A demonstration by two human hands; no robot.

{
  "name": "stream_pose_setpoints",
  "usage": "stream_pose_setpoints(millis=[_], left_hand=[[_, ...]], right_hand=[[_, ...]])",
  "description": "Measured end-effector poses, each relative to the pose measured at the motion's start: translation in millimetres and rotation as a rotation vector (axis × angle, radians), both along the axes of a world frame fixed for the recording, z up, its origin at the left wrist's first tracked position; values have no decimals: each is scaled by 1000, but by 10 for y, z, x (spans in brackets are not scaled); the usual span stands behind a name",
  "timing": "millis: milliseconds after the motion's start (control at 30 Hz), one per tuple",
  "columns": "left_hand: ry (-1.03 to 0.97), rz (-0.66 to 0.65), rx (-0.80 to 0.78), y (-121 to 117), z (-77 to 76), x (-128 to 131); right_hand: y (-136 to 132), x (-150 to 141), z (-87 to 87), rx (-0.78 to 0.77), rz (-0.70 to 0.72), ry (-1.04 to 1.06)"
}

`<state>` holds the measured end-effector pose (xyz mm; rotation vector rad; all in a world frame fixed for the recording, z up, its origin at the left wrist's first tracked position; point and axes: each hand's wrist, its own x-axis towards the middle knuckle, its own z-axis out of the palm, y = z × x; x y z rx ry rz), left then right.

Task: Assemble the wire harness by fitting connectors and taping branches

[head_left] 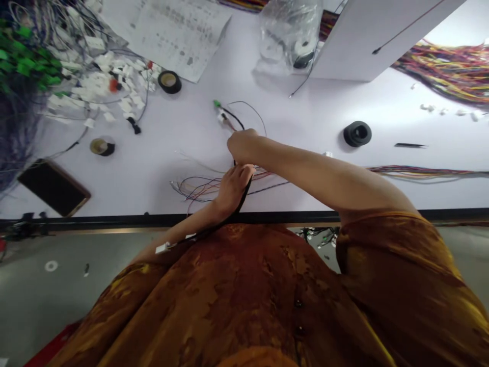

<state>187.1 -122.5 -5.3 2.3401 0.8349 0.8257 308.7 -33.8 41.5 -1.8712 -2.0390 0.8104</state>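
A black-wrapped wire harness (244, 196) runs through both hands above the table's front edge. My left hand (231, 191) is closed round it, fingers curled. Just beyond, my right hand (244, 145) is closed on the harness; its fingertips are hidden behind the hand. Past the right hand, the harness end carries a green connector (217, 103) and a white connector (222, 118). A tail with a white connector (163, 247) hangs over my left forearm. Thin loose wires (194, 187) fan out on the table left of my left hand.
At the left lie a phone (54, 186), black tape rolls (169, 81) and a heap of white connectors (114, 81). To the right are a thick black roll (357, 134), tweezers (410, 146) and wire bundles (451, 71). A plastic bag (290, 35) stands by a white box (367, 46).
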Motion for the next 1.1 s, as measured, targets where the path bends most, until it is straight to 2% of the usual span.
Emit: stream_pose_setpoints(millis=[67,100,200,267,333,400,467,567,667,733,833,1000,1100], left_hand=[[46,-17,15,1,4,-18],[50,-21,9,6,11,-24],[-130,17,-113,73,25,-6],[-345,112,-344,168,31,44],[-516,185,-681,286,42,117],[-614,162,-968,397,53,197],[-660,97,-1075,475,52,265],[-675,66,-1013,517,27,327],[-622,71,-883,510,7,342],[-551,89,-792,499,10,340],[-471,116,-703,480,31,340],[-506,147,-715,475,7,354],[-550,181,-814,539,-65,365]], right_hand=[[-45,12,120,-178,77,-209],[-88,64,205,-225,112,-248],[-292,347,424,-147,83,-11],[-475,569,464,-53,-67,212],[-671,757,406,-2,-221,356],[-848,878,294,49,-330,364],[-977,918,194,155,-336,260],[-1058,856,150,282,-178,38],[-1045,724,201,235,-30,-176],[-1019,641,230,194,20,-274],[-963,581,223,181,17,-361],[-911,560,176,217,44,-443],[-1069,362,235,277,172,-443]])
